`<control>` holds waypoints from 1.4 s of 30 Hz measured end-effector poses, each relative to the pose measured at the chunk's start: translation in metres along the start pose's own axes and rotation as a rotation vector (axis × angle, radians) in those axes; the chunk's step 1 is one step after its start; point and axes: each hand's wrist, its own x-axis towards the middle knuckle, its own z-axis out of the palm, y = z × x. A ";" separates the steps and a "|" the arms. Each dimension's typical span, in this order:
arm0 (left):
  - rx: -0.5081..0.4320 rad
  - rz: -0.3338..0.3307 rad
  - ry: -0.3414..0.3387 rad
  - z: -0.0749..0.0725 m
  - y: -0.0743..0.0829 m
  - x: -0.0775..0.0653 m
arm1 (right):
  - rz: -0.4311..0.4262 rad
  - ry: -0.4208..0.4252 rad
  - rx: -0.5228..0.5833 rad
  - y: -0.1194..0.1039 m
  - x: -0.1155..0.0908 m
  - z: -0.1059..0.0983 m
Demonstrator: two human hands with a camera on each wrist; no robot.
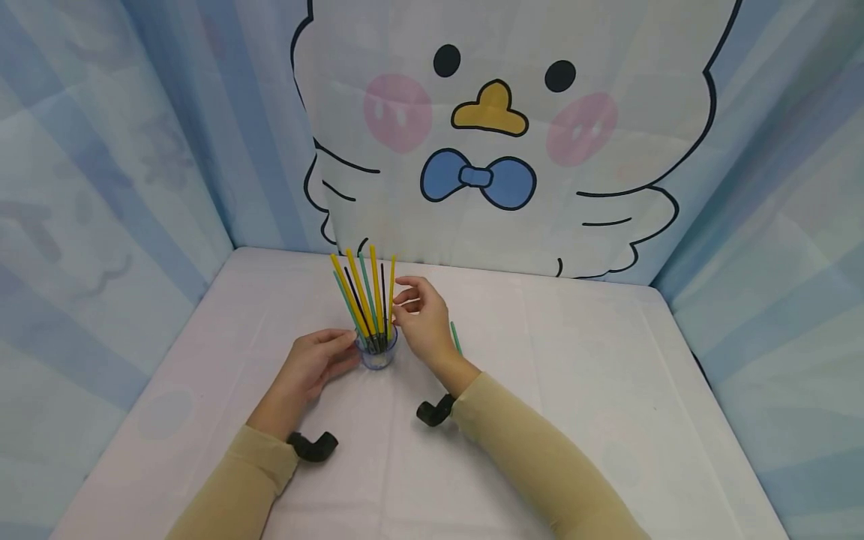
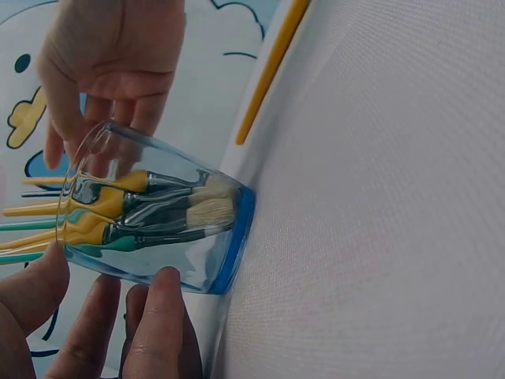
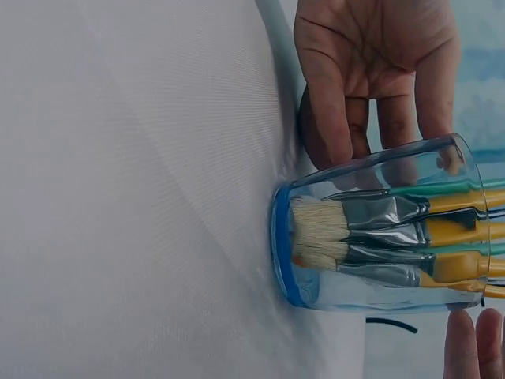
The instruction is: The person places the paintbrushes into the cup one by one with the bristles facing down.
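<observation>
Several paintbrushes (image 1: 371,300), with yellow, green and dark handles, stand bristles down in a clear cup (image 2: 177,264) with a blue base. The cup is upright on the table. My left hand (image 1: 320,364) rests against the cup's left side, thumb close to the rim and relaxed fingers along the wall. On the other side, my right hand (image 1: 421,315) is beside the handles, its fingers loosely bent and fingertips close to the rightmost yellow handle. The pale bristles (image 3: 319,229) show through the wall near the cup's bottom.
A green handle (image 1: 456,337) lies on the table (image 1: 574,390), partly hidden behind my right wrist. In the left wrist view a yellow handle (image 2: 272,71) lies beyond the cup. A curtain with a cartoon bird (image 1: 499,247) hangs along the table's back edge.
</observation>
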 end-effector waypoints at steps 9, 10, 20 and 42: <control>0.003 0.008 -0.003 0.001 0.001 -0.002 | 0.023 0.021 -0.018 0.005 -0.007 -0.009; -0.001 0.010 -0.004 0.001 0.001 -0.002 | 0.027 0.023 -0.014 0.006 -0.008 -0.010; -0.017 0.008 -0.011 0.000 0.001 -0.002 | 0.082 0.035 0.041 0.012 -0.014 -0.023; -0.009 -0.003 -0.001 0.001 0.002 -0.003 | 0.170 0.047 -0.021 0.023 -0.031 -0.067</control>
